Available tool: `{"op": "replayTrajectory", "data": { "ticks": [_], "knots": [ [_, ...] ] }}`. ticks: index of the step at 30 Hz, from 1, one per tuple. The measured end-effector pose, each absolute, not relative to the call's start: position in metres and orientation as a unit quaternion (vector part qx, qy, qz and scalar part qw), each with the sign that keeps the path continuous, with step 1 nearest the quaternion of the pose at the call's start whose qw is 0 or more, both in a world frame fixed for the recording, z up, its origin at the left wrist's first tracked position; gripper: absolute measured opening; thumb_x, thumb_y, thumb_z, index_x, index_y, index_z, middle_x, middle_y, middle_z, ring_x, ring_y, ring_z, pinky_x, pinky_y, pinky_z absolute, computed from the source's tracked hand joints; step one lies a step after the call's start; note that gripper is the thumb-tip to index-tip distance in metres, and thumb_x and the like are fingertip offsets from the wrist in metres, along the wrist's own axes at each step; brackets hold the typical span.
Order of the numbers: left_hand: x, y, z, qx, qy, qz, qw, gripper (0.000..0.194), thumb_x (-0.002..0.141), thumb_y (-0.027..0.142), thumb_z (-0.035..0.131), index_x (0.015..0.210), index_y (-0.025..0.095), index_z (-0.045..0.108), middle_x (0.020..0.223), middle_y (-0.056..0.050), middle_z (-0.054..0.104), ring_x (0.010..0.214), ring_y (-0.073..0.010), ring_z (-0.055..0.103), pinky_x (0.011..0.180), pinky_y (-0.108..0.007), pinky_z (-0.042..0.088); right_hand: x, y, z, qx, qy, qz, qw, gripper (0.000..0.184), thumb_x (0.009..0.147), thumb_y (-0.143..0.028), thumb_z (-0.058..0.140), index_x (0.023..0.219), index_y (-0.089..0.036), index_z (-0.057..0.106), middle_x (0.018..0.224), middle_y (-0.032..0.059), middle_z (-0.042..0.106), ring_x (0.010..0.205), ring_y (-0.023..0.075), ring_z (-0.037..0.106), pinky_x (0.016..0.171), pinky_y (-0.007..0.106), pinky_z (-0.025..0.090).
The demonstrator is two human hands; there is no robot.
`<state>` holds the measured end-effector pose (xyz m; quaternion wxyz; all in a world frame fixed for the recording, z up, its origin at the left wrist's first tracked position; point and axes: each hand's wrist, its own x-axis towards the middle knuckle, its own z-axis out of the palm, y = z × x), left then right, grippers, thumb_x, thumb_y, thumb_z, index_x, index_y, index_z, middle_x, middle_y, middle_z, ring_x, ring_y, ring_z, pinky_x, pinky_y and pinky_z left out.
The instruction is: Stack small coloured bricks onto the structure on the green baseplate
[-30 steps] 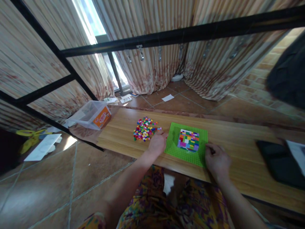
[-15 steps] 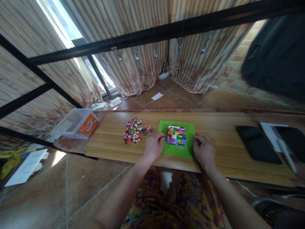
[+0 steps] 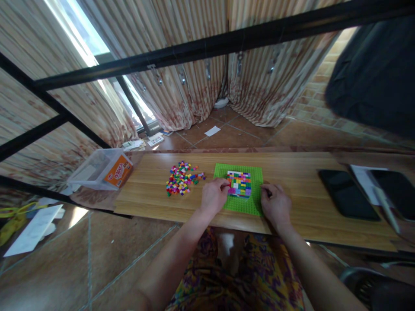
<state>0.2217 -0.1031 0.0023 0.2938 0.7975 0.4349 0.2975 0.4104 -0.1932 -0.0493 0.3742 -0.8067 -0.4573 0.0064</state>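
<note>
A green baseplate (image 3: 254, 175) lies on the wooden board, carrying a block of many-coloured small bricks (image 3: 239, 184). My left hand (image 3: 213, 198) rests on the plate's left part, fingers curled and pinched against the left side of the brick block. My right hand (image 3: 275, 206) sits at the plate's right front edge, fingers curled onto the plate. A loose heap of small coloured bricks (image 3: 180, 178) lies on the board to the left of my left hand.
The long wooden board (image 3: 304, 185) holds a black tablet (image 3: 343, 194), papers and another dark device at the right. A clear plastic box with an orange label (image 3: 102, 169) stands at the left end. A black metal frame crosses overhead. Tiled floor and curtains lie behind.
The view swung right and steadied. My left hand moved from the brick heap's edge onto the baseplate, up to the block's left side. My right hand stayed at the plate's right edge.
</note>
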Motion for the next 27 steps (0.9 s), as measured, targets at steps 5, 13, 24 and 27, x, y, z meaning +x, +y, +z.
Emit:
{"op": "replayTrajectory", "data": {
  "ticks": [5,13,24,27],
  "knots": [
    [0.223,-0.104,0.0,0.765,0.453,0.308,0.34,0.014,0.079,0.008,0.063,0.083,0.02,0.071,0.086,-0.002,0.074,0.08,-0.0149,0.067,0.081,-0.028,0.053,0.411,-0.194,-0.05,-0.804,-0.459,0.008,0.378,0.03,0.086,-0.031,0.045,0.09,-0.017,0.072,0.089,0.0095,0.067,0.076,0.0198,0.057,0.068,0.031,0.041],
    [0.219,-0.096,-0.01,0.684,0.47,0.358,0.427,0.013,0.081,0.011,0.059,0.086,0.016,0.071,0.085,-0.004,0.074,0.079,-0.0146,0.067,0.077,-0.027,0.053,0.411,-0.194,-0.051,-0.804,-0.461,0.004,0.375,0.031,0.087,-0.032,0.044,0.089,-0.017,0.072,0.086,0.0094,0.066,0.076,0.0199,0.057,0.069,0.031,0.041],
    [0.23,-0.092,-0.015,0.645,0.482,0.358,0.474,0.011,0.076,0.02,0.068,0.085,0.016,0.072,0.08,-0.003,0.073,0.072,-0.0132,0.064,0.07,-0.026,0.049,0.411,-0.193,-0.05,-0.804,-0.462,-0.001,0.376,0.031,0.086,-0.031,0.045,0.09,-0.016,0.072,0.09,0.0104,0.068,0.078,0.0206,0.058,0.069,0.031,0.041],
    [0.231,-0.091,-0.016,0.635,0.489,0.356,0.48,0.012,0.074,0.021,0.07,0.085,0.016,0.073,0.076,-0.002,0.071,0.069,-0.0125,0.062,0.066,-0.024,0.048,0.411,-0.194,-0.051,-0.806,-0.463,-0.007,0.369,0.031,0.086,-0.031,0.045,0.09,-0.016,0.072,0.09,0.0103,0.068,0.077,0.0204,0.058,0.068,0.031,0.041]
  ]
}}
